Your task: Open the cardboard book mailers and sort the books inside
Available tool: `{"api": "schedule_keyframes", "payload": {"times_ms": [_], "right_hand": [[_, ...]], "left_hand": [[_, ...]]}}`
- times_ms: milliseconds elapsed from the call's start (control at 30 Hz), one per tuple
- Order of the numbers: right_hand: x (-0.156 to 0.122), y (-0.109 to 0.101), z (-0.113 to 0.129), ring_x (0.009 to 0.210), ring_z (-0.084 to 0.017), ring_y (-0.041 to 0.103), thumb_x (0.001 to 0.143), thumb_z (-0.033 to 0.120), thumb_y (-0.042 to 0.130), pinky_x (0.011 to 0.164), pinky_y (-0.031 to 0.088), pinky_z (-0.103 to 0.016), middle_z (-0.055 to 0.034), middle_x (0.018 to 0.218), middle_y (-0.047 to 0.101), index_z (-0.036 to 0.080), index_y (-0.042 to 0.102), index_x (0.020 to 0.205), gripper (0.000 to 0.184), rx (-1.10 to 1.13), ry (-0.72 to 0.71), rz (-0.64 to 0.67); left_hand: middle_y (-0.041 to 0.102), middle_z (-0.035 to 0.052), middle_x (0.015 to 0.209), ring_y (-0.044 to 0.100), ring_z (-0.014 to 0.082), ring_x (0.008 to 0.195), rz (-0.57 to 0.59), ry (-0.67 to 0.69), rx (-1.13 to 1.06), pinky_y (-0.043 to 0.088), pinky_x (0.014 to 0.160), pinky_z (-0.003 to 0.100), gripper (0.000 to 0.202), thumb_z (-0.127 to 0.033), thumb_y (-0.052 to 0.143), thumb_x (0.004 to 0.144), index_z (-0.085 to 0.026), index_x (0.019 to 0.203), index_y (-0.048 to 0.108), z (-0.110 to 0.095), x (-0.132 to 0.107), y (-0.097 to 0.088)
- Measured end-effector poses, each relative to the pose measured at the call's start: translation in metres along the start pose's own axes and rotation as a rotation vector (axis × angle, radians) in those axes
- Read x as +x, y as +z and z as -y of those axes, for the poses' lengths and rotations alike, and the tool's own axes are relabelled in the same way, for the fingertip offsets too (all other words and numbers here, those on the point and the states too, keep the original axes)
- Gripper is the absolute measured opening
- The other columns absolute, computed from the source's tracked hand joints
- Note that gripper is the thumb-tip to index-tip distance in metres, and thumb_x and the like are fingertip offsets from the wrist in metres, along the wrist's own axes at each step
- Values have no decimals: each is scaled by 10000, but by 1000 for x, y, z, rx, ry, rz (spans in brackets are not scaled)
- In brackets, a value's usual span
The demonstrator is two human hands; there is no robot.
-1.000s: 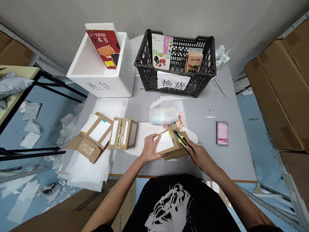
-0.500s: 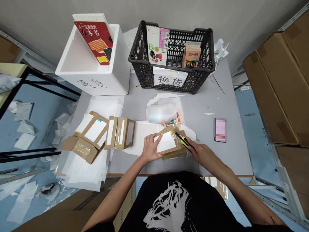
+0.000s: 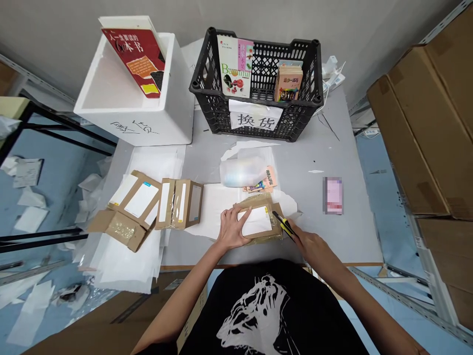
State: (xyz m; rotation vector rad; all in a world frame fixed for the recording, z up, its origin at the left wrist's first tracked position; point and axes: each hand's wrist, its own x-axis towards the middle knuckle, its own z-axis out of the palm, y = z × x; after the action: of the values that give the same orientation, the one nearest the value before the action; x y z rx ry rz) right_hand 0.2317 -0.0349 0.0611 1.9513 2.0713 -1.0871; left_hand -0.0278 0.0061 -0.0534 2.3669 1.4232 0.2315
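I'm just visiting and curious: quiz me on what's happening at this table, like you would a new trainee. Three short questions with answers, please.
1. Which hand holds the yellow utility knife?
2. True or false: the black plastic crate has books standing in it.
3. What is the left hand resting on? A) a cardboard mailer with a white label, B) a white foam box, C) a phone.

Key: 1. The right hand. 2. True. 3. A.
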Motion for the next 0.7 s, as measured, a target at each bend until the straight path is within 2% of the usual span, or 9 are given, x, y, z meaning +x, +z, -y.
{"api": "schedule_keyframes", "payload": {"times_ms": [300, 567, 700], "right_hand": [[-24, 24, -14, 701, -228, 638, 956, 276, 256, 607, 435, -306, -91, 848, 689, 206, 308, 1436, 488, -38, 10, 8], [-42, 30, -29, 766, -230, 648, 954, 276, 263, 618, 423, -292, -78, 882, 695, 230, 336, 1423, 477, -32, 46, 44], [-43, 19, -37, 801, -224, 645, 957, 316, 256, 635, 430, -292, -72, 950, 685, 256, 309, 1433, 483, -16, 96, -45]], "left_hand": [[428, 152, 1249, 374, 333, 1127, 33, 48, 57, 230, 949, 486, 932, -510, 656, 571, -237, 1408, 350, -5, 5, 3], [438, 160, 1253, 349, 344, 1178, 26, 58, 89, 235, 949, 480, 896, -514, 639, 610, -228, 1408, 349, -12, 11, 4], [430, 170, 1269, 334, 347, 1194, 14, 28, 112, 242, 949, 474, 898, -517, 639, 620, -217, 1412, 341, -17, 13, 1]]}}
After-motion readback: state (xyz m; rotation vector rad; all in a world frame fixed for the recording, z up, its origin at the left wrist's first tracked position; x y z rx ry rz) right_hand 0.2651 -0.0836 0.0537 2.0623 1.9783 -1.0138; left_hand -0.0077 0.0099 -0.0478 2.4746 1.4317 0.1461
